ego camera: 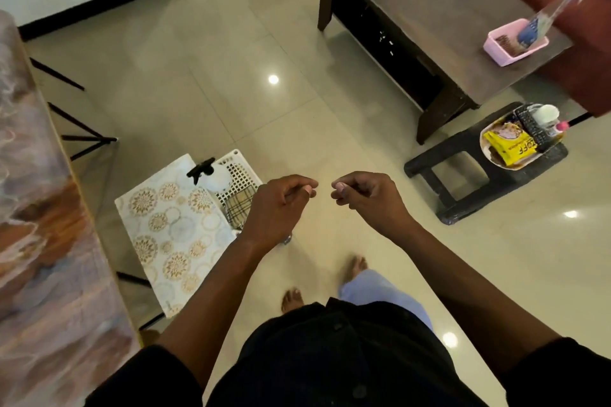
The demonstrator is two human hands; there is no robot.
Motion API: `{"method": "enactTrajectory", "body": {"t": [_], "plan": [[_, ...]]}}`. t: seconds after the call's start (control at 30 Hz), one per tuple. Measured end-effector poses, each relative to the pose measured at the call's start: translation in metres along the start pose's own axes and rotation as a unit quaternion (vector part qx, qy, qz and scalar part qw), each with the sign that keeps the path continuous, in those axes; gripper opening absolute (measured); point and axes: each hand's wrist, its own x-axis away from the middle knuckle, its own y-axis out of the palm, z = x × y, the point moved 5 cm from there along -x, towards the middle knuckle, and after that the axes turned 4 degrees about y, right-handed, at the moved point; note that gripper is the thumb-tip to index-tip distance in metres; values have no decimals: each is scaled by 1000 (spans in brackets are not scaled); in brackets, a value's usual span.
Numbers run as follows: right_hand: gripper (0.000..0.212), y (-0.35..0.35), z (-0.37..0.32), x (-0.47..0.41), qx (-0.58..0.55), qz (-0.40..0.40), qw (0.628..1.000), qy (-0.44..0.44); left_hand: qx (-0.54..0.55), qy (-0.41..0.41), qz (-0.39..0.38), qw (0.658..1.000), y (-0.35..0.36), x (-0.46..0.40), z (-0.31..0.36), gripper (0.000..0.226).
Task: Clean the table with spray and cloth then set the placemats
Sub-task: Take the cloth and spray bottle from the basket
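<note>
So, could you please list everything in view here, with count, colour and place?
placemats: count unclear, cream with gold circles, on the floor, left
basket: one, white, beside the placemats
spray bottle: one, white with black trigger, in the basket
cloth: one, checked beige, in the basket
table: one, dark brown, upper right
pink tray: one, on the table
stool: one, black, right
left hand: loosely curled, holding nothing
right hand: the same

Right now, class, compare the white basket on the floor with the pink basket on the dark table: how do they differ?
The white basket sits on the floor beside a patterned placemat; the pink basket sits on the dark table. The white basket holds a black-triggered spray bottle and a checked cloth; the pink basket holds a tilted blue-capped bottle. The white basket looks larger. Both are containers.
</note>
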Motion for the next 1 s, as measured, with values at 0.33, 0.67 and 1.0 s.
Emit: {"method": "enactTrajectory", "body": {"t": [0.33, 0.67, 1.0], "plan": [[12, -80, -48, -182, 17, -70, 997, -12, 12, -27, 118, 993, 4, -158, 31, 20], [10, -65, -120, -344, 89, -227, 968, -54, 91, -82, 270, 955, -29, -262, 37, 18], [10, 66, -207, -470, 153, -358, 913, -121, 114, -121, 410, 897, -147, -327, -14, 21]]}}
